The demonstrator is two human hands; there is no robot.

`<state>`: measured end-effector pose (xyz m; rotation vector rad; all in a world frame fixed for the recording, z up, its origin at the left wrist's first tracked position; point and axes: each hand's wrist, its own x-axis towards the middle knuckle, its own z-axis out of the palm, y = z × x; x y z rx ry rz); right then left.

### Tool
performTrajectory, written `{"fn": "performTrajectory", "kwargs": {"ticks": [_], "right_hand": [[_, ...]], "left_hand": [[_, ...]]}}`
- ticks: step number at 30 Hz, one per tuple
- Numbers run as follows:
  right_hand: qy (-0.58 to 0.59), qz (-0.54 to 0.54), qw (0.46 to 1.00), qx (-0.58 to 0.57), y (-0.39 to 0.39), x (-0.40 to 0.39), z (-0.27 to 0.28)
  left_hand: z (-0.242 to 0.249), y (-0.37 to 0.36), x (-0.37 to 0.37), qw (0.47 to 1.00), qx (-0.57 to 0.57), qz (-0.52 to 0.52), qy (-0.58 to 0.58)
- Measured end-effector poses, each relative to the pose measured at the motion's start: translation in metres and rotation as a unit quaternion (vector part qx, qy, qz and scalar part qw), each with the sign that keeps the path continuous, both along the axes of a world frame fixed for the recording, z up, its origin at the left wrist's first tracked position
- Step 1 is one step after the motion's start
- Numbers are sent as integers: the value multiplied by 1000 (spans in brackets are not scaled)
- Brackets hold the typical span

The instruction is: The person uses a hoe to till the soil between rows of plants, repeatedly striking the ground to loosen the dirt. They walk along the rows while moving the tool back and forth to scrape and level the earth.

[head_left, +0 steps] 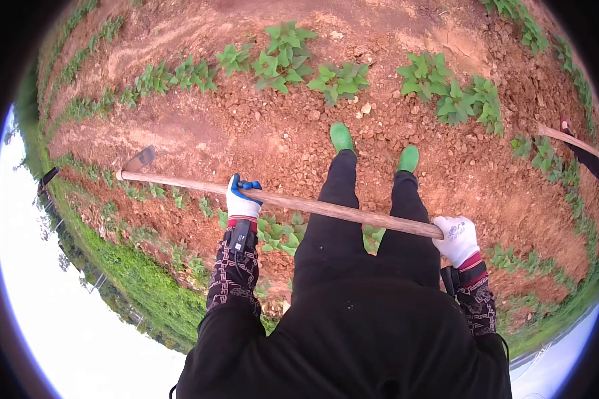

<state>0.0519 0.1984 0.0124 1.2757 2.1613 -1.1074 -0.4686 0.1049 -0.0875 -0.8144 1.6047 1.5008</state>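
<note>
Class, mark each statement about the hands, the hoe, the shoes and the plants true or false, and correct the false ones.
1. The left hand grips the wooden handle between the metal blade and the right hand. True.
2. The right hand touches the blade. False: it holds the opposite end of the handle.
3. The shoes are green. True.
4. Both hands are bare. False: both wear gloves.
5. Leafy plants grow in reddish soil. True.

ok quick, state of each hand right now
Left hand: closed around the wooden handle, nearer the hoe blade.
Right hand: closed on the handle's far end.
</note>
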Motion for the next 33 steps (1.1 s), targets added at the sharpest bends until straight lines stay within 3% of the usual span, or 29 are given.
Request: {"fn": "performTrajectory", "kwargs": {"ticks": [3, 4, 9, 15, 18, 19, 21, 24, 29, 33], "right_hand": [[-40, -31, 999, 11, 2, 48, 24], [-64, -39, 996, 41, 1, 76, 33], [-189, -63, 970, 140, 19, 154, 128], [-195, -84, 969, 128, 7, 181, 95], [-137, -98, 974, 151, -5, 199, 70], [-140, -98, 973, 152, -11, 207, 64], [-123, -105, 978, 133, -23, 216, 54], [-111, -105, 980, 127, -44, 217, 20], [-73, -106, 988, 81, -54, 166, -44], [-34, -87, 996, -10, -51, 117, -54]], "left_hand": [[-17, 24, 74, 998, -56, -11, -21], [-45, 25, 102, 997, -62, -12, -47], [-106, 71, 263, 977, 48, -69, -194], [-108, 64, 245, 966, 67, -33, -248], [-120, 52, 248, 956, 115, -50, -264], [-114, 51, 251, 968, 55, -43, -240], [-109, 40, 248, 968, 57, -57, -236], [-73, 39, 229, 983, -14, -45, -180], [-35, 40, 154, 997, 12, -64, -53], [-20, 46, 95, 996, 17, -78, 35]]}}
